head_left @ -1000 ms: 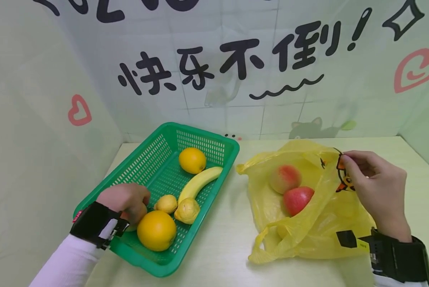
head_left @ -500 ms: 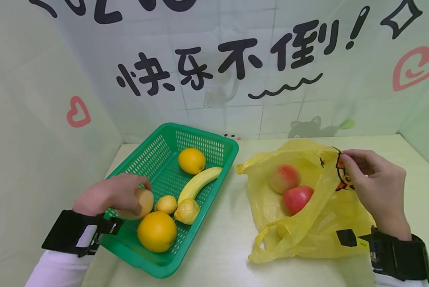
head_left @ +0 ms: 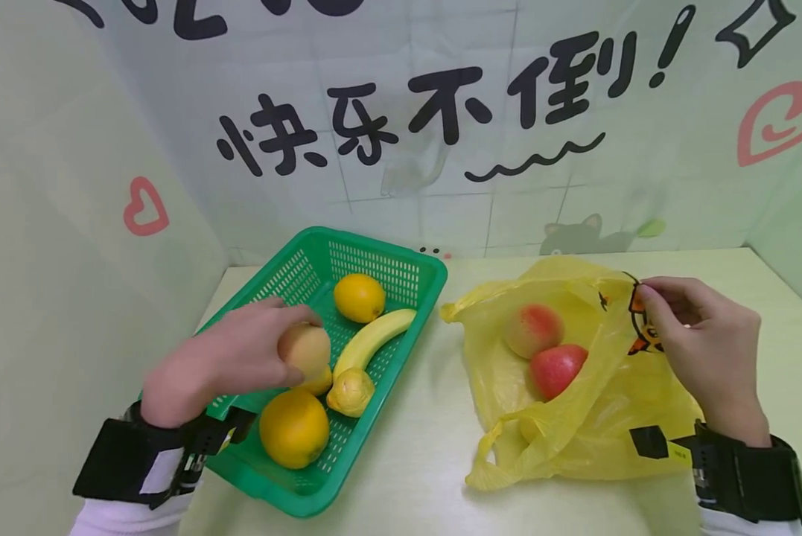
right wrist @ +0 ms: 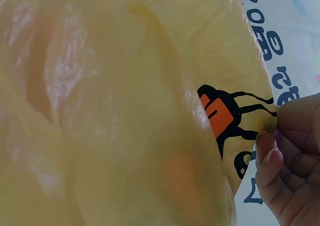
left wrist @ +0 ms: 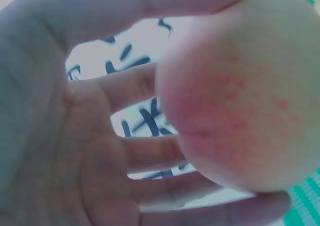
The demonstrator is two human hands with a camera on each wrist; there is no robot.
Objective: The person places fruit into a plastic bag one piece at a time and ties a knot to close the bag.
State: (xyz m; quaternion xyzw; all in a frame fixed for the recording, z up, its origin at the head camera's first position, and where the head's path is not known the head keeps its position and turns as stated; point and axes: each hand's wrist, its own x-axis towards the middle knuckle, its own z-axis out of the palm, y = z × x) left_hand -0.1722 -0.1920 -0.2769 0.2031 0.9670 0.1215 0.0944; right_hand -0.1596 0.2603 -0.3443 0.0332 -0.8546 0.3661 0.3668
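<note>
A peach (head_left: 304,350) is held in my left hand (head_left: 240,350), above the green plastic basket (head_left: 293,502); the left wrist view shows its pink-blushed skin (left wrist: 245,106) between thumb and fingers. Below it in the basket lie two oranges, one near (head_left: 294,429) and one far (head_left: 359,298), a banana (head_left: 374,341) and two small yellow fruits, one (head_left: 350,392) in plain sight and the other partly covered. On the right, my right hand (head_left: 709,342) pinches the rim of a yellow plastic bag (head_left: 602,439). Inside the bag's mouth sit another peach (head_left: 533,331) and a red apple (head_left: 558,370).
Basket and bag stand apart on a pale tabletop (head_left: 414,461). A printed white backdrop (head_left: 401,223) rises behind the table, with side panels at left and right. Black bands with cameras (head_left: 742,473) wrap both wrists.
My left hand has lifted the peach from the basket's near left side and carried it up and right, over the small yellow fruit. My right hand and the bag have stayed in place.
</note>
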